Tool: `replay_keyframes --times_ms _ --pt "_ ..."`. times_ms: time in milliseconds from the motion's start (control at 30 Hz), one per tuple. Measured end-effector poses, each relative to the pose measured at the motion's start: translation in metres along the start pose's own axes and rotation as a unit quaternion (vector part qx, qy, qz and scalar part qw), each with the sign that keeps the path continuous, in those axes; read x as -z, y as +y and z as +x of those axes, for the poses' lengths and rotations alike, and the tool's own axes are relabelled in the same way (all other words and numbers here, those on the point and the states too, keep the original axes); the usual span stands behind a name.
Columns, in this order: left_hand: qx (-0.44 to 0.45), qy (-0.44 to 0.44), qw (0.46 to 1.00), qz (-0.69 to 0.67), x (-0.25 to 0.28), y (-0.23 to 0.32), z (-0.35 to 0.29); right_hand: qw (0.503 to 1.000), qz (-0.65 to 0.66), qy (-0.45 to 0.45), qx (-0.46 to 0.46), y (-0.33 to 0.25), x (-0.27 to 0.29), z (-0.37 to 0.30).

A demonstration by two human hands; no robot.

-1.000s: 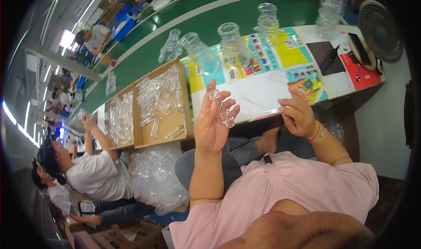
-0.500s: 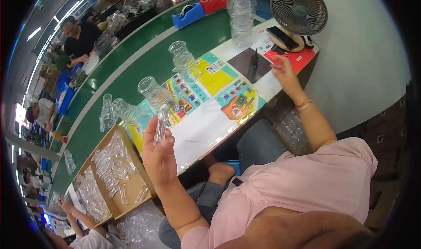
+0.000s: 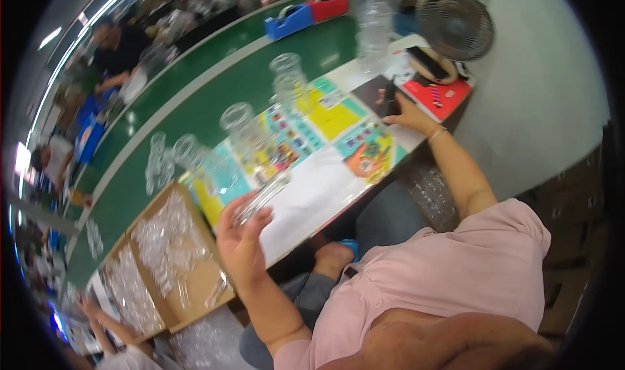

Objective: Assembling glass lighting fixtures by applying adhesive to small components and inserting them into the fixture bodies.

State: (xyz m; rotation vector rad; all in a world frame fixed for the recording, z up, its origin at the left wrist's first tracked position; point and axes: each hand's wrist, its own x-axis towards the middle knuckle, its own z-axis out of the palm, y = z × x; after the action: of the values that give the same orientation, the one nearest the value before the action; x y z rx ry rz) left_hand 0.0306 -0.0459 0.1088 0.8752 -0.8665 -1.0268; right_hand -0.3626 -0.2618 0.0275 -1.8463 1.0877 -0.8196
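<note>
Between the fingers and thumb of my left hand (image 3: 242,243) is a small clear glass tube piece (image 3: 263,197), tilted over the white paper (image 3: 312,197). My right hand (image 3: 411,114) is at the right end of the bench, its fingers and thumb closed around a slim black tool (image 3: 390,98) with a thin tip; blur hides its exact kind. Beyond the left hand stand several clear ribbed glass vessels, among them a wide-mouthed glass vessel (image 3: 242,126) and another glass vessel (image 3: 290,83) on the colourful printed sheet (image 3: 329,113).
A cardboard box (image 3: 200,230) with small glass pieces stands left of my left hand. Far right are a fan (image 3: 456,21), a dark phone (image 3: 426,64) and a red package (image 3: 449,99). Tape dispensers, blue (image 3: 288,23) and red (image 3: 329,8), sit across the green bench. Other people work at left.
My right hand has come down and left, from open in the air to closed around the black tool. In my left hand the glass piece has tipped from upright to slanting right. The view has shifted slightly.
</note>
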Motion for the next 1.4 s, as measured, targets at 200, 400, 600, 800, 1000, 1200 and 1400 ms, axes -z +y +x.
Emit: replay_keyframes --times_ms 200,400,600,800,1000,1200,1400 --pt "-0.005 -0.019 0.999 -0.042 0.014 -0.023 0.006 0.971 -0.102 0.209 0.059 -0.019 -0.036 -0.002" --pt "-0.020 -0.015 0.996 -0.087 0.020 -0.017 0.006 0.979 0.186 0.035 0.071 -0.117 -0.089 -0.025" --pt "-0.018 -0.021 0.996 -0.088 0.013 -0.017 0.004 0.985 0.053 -0.150 0.065 -0.174 -0.100 -0.037" --pt "-0.021 -0.010 0.997 -0.072 0.003 -0.019 0.003 0.976 -0.002 -0.149 0.159 -0.215 -0.099 -0.023" --pt "-0.063 0.054 0.991 -0.104 -0.007 -0.023 0.000 0.962 0.251 -0.085 0.072 -0.205 -0.111 -0.011" --pt "-0.084 0.073 0.974 -0.196 0.018 -0.014 -0.001 0.704 0.707 0.065 0.004 -0.170 -0.156 -0.018" --pt "-0.130 0.091 0.976 -0.147 0.038 0.005 -0.010 0.601 0.787 -0.022 -0.139 -0.143 -0.155 -0.017"
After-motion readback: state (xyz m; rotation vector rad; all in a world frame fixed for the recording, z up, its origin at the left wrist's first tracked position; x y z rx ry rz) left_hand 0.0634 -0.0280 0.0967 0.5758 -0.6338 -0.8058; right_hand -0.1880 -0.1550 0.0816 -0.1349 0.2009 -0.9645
